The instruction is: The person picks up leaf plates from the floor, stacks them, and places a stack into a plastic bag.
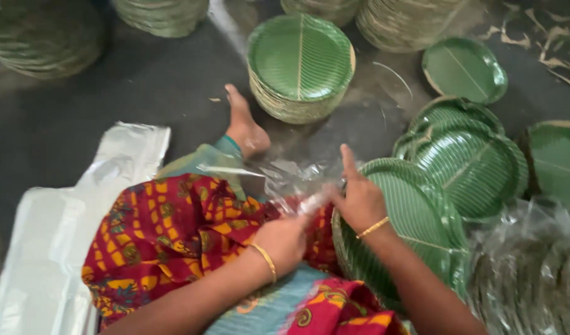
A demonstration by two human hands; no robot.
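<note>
Both hands meet on a twisted neck of clear plastic wrap (306, 201) drawn over a stack of green leaf plates (415, 223) that rests against the person's lap. The left hand (283, 241) is closed in a fist around the near end of the twist; the right hand (359, 200) pinches its far end between thumb and curled fingers, forefinger standing straight up and free. As judged from the frame, the wrap is already gathered to a neck but no knot or tie shows, so the closing of this bundle appears under way and not finished. Just right of the grip, beyond the held stack, lies an already bagged bundle (530, 267) under glossy film, which suggests earlier bundles are complete. Ahead of the grip stand an unwrapped stack of plates (300, 65) and loose plates (468, 155), evidently outstanding. To the left of the grip, past the patterned cloth (167, 232), lie flat plastic bags (55, 236). Not determinable: the fingertip contact inside the film, how far the wrap covers the stack's underside, and the stack's height; further stacks along the top edge are cut off.
</note>
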